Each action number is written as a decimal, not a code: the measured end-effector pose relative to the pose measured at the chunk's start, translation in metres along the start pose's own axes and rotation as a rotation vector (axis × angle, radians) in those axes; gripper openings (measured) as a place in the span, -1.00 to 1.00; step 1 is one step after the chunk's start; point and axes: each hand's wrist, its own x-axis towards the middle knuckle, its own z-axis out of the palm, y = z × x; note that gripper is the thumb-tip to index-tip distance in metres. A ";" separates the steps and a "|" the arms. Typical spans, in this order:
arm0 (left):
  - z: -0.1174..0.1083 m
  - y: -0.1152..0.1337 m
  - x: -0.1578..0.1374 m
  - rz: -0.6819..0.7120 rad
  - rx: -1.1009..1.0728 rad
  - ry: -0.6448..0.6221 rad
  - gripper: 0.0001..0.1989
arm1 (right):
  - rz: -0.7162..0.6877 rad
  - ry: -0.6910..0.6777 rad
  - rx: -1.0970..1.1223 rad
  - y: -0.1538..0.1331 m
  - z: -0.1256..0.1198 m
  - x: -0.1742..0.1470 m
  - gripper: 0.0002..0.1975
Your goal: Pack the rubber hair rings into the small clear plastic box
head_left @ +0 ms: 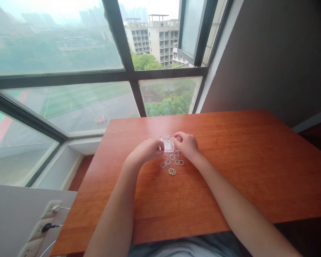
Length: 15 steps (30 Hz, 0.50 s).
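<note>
A small clear plastic box (169,146) stands on the wooden table between my two hands. My left hand (149,148) is closed, its curled fingers gripping the box's left side. At the box's right edge, my right hand (187,144) is closed too, with thumb and forefinger pinched against it; the fingertips are too small to make out clearly. A few pale rings show at the top of the box. Several more thin, pale rings (172,157) lie loosely grouped in front of it, some overlapping. The nearest overlapping rings (172,171) lie a little apart from the others.
The reddish-brown wooden table (246,160) reaches far to the right. Its far left side borders large windows with a dark frame (133,75). Wall sockets (41,228) with plugged-in cables sit low at the left. A grey wall (273,64) rises behind the table at the right.
</note>
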 end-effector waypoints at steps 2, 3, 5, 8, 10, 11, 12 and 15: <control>0.000 -0.001 0.000 0.016 -0.018 0.009 -0.78 | 0.009 0.007 -0.021 0.000 0.003 0.001 -0.84; 0.000 -0.001 0.000 0.021 -0.026 0.011 -0.78 | 0.014 0.004 -0.032 0.000 0.004 0.002 -0.83; -0.001 -0.001 0.000 0.022 -0.036 0.011 -0.78 | 0.019 -0.009 -0.047 0.001 0.006 0.002 -0.81; 0.000 -0.001 0.001 0.009 -0.039 0.002 -0.77 | 0.012 -0.027 -0.048 0.003 0.005 0.002 -0.77; 0.001 -0.002 0.002 0.011 -0.039 -0.009 -0.77 | 0.000 -0.025 -0.041 0.005 0.003 0.003 -0.77; 0.001 -0.002 0.003 0.016 -0.039 -0.013 -0.77 | -0.006 -0.023 -0.039 0.005 0.002 0.003 -0.77; 0.002 -0.003 0.003 0.021 -0.037 -0.016 -0.77 | -0.010 -0.022 -0.038 0.006 0.001 0.003 -0.77; 0.004 -0.003 0.004 0.026 -0.035 -0.018 -0.77 | -0.021 -0.027 -0.043 0.008 -0.003 0.001 -0.79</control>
